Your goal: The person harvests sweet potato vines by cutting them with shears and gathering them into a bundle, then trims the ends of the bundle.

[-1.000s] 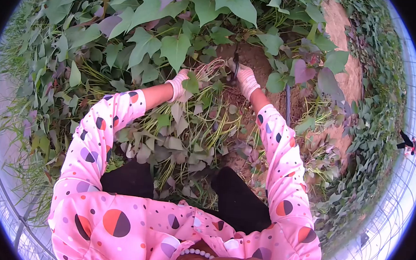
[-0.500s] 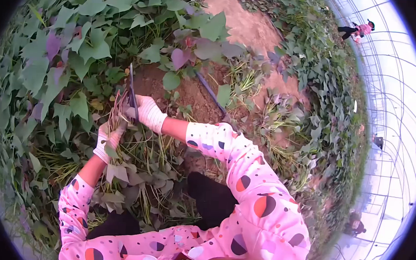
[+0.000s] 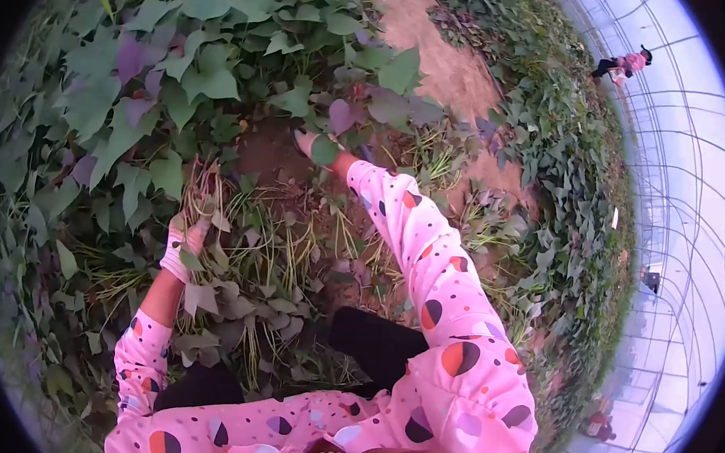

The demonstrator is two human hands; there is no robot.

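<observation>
My left hand (image 3: 191, 234), in a pale glove, is closed around a bunch of cut-looking vine stems (image 3: 206, 185) that stick up past the fingers, with leaves hanging below. Farther forward and to the right, my right hand (image 3: 311, 144), also gloved, is over bare soil and partly covered by a green leaf (image 3: 325, 149). A small dark edge of the sickle (image 3: 295, 142) shows at its fingers; most of that tool is hidden. Dense leafy vines (image 3: 210, 72), green and some purple, grow just ahead of both hands.
Trimmed stems and wilted leaves (image 3: 241, 306) lie around my dark-clothed knees (image 3: 376, 344). A bare soil path (image 3: 444, 53) runs ahead, with more vines (image 3: 549, 163) at its right. Another person (image 3: 626, 64) is far off by the greenhouse frame (image 3: 690, 163).
My right hand has moved away from the left, forward and to the right, taking the sickle from the stems. My left hand still grips the bunch, almost in place.
</observation>
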